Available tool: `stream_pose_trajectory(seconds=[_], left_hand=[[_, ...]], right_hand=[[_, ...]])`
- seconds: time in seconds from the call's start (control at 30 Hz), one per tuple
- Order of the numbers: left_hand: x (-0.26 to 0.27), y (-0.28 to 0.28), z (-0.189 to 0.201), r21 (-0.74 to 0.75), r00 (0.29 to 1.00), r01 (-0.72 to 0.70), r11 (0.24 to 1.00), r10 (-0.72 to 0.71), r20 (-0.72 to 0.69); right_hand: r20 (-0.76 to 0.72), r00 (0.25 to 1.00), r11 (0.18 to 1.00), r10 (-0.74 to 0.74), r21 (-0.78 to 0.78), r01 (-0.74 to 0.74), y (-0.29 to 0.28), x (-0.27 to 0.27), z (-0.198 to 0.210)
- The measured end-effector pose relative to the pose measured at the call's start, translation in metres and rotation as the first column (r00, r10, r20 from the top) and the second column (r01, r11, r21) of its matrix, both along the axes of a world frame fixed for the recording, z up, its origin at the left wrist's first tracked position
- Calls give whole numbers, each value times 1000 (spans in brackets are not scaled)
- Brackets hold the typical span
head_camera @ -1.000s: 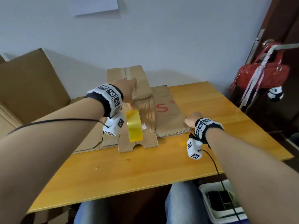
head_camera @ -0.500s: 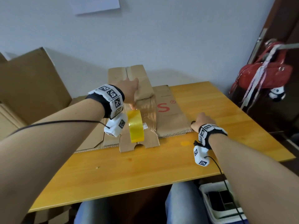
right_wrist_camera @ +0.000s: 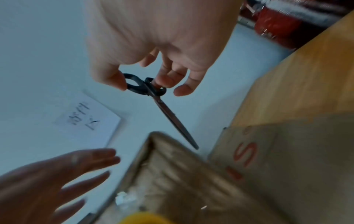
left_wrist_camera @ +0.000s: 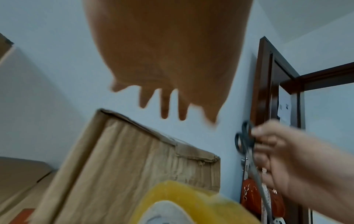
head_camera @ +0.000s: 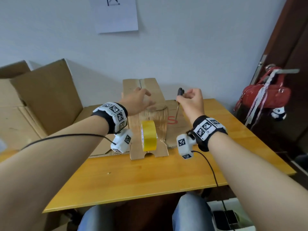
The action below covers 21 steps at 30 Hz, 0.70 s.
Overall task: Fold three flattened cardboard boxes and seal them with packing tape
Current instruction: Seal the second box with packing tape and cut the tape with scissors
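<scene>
L hand (head_camera: 139, 101) spread (blurred) over box (head_camera: 148, 114); R hand (head_camera: 193, 101) pinching scissors (right_wrist_camera: 153, 103).

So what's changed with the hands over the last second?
The right hand rose from the table and now grips scissors, blades down. The left hand let go of the folded box, fingers spread. The yellow tape roll stayed put.

Soft even daylight; wrist views motion-blurred, edges bent by wide-angle lenses.
</scene>
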<state>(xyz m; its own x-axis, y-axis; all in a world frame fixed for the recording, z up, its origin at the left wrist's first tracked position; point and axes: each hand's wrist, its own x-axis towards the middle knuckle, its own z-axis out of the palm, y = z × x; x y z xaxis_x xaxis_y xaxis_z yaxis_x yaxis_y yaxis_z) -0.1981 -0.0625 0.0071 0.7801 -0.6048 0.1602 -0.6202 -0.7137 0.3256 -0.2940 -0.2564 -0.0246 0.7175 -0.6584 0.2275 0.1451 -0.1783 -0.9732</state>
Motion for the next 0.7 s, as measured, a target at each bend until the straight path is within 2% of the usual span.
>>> stream_pose_trajectory(seconds=[0.1,0.17,0.23,0.33,0.47,0.57,0.7], left_hand=[[-12,8,15,-303,995,94,948,-96,9],[-19,13,21,-397,987,134,908,-160,-32],[-23,16,22,-428,979,148,892,-193,-63],[-29,19,22,-463,981,158,872,-190,-24],[-31,30,24,-541,989,106,834,-144,-28],[-35,37,23,-543,983,122,831,-179,-53],[-41,40,19,-572,979,129,810,-196,-57]], right_hand=[[120,990,994,73,76,-82,30,4,21],[191,973,976,126,150,-156,49,6,31],[251,954,951,161,218,-218,65,6,40],[298,938,916,179,298,-269,83,5,48],[281,933,864,226,384,-325,89,0,48],[185,955,903,230,324,-281,87,-2,45],[159,976,962,150,202,-181,91,-5,45]])
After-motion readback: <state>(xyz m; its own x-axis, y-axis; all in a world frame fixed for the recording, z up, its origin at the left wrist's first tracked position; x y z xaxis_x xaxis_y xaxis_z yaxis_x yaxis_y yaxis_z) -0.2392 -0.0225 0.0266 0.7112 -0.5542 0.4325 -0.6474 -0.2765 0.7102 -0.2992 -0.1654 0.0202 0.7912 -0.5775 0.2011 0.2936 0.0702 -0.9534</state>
